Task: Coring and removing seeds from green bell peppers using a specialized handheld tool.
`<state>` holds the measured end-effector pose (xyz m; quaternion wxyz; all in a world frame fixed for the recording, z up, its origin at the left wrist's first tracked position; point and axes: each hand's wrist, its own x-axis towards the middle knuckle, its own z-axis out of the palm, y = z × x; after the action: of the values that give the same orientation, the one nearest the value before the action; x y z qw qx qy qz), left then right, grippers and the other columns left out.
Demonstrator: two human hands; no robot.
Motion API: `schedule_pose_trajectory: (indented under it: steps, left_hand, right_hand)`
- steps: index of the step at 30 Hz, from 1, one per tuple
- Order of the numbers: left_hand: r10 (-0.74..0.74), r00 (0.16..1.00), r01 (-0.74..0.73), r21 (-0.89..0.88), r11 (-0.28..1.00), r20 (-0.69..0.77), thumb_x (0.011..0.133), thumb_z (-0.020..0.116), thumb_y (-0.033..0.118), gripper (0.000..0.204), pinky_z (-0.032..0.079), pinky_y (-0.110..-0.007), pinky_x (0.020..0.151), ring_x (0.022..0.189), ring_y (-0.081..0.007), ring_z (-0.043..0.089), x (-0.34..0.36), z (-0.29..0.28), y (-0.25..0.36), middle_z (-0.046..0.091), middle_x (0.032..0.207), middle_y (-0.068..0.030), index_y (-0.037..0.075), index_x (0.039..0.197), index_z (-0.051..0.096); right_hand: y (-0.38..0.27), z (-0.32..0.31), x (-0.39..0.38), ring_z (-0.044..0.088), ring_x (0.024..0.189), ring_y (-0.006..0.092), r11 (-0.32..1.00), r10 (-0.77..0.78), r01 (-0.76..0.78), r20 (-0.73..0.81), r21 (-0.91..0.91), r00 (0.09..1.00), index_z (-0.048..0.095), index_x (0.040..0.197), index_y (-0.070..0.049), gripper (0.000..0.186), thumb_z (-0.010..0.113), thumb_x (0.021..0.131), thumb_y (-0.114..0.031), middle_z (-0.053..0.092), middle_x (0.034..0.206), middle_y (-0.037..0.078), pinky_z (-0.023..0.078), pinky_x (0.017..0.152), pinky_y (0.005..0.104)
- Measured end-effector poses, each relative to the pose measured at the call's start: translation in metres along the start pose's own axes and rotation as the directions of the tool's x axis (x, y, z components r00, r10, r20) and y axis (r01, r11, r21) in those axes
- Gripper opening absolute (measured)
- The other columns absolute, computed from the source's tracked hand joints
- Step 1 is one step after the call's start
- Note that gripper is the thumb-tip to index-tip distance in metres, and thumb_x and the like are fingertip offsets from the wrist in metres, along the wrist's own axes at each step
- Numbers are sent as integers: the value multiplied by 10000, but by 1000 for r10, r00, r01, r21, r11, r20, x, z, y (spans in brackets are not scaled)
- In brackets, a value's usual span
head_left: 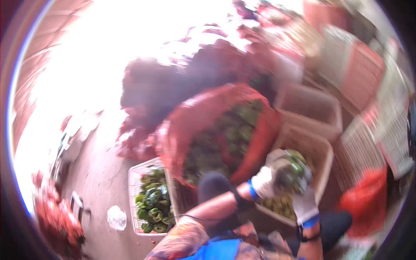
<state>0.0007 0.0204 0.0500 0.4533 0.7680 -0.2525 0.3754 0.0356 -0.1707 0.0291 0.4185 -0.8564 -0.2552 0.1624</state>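
Observation:
My white-gloved left hand (266, 177) and my white-gloved right hand (305, 203) are closed round dark green vegetables (291, 173), which look like peppers and are blurred by motion. Beneath them is a plastic crate (325, 169) with yellowish-green pieces (277, 207) inside. To the left a large red mesh sack (175, 130) stands open, full of green vegetables (225, 138). At its lower left, a white crate (135, 182) holds green pieces (154, 208) that look like the same vegetable.
An empty-looking crate (307, 108) sits behind the nearer one. Piled red sacks (160, 95) are behind, upright crates (355, 73) and a red bag (362, 203) at right, red sacks (54, 212) at far left. A clear plastic bag (117, 216) lies on the floor (95, 169).

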Motion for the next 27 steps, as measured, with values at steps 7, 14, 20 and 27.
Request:
schedule_pose_trajectory:
  steps: [7, 14, 20, 27]
  left_hand:
    - [-222, 959, 226, 5, 974, -176, 652, 827, 145, 848, 408, -441, 1022, 1261, -402, 410, -59, 36, -19, 344, 1351, -230, 103, 1343, 338]
    - [-124, 954, 129, 1, 992, -274, 667, 759, 98, 804, 416, -457, 1005, 1217, -424, 428, -36, 31, -26, 341, 1343, -231, 79, 1351, 337]
    - [-756, 543, 438, -644, 627, -366, 781, 734, 126, 682, 463, -364, 933, 1108, -168, 503, -60, 21, -76, 489, 1220, -27, 128, 1350, 359]
    - [-695, 644, 508, -858, 75, 320, 862, 662, 332, 688, 492, -330, 915, 1115, -193, 541, -68, 22, -58, 509, 1285, -96, 6, 1379, 344]
  right_hand:
    - [81, 46, 28, 551, 1196, 277, 861, -49, 81, -76, 502, 996, 367, 1416, -15, 565, 589, 907, -119, 553, 1313, 174, 424, 1008, 374]
    - [51, 36, 40, 601, 1112, 269, 992, -121, 123, -46, 39, 992, 345, 1435, -14, 567, 543, 907, -76, 610, 1211, 171, 481, 927, 375]
    - [-9, 19, 17, 581, 1173, 225, 994, -43, 42, 12, 100, 999, 387, 1434, -40, 522, 549, 938, -48, 532, 1375, 115, 469, 948, 317]
    - [-17, -6, 67, 448, 1331, 317, 953, -290, 283, 66, 105, 955, 319, 1466, -78, 1004, 861, 673, -371, 484, 1399, 176, 373, 1091, 382]
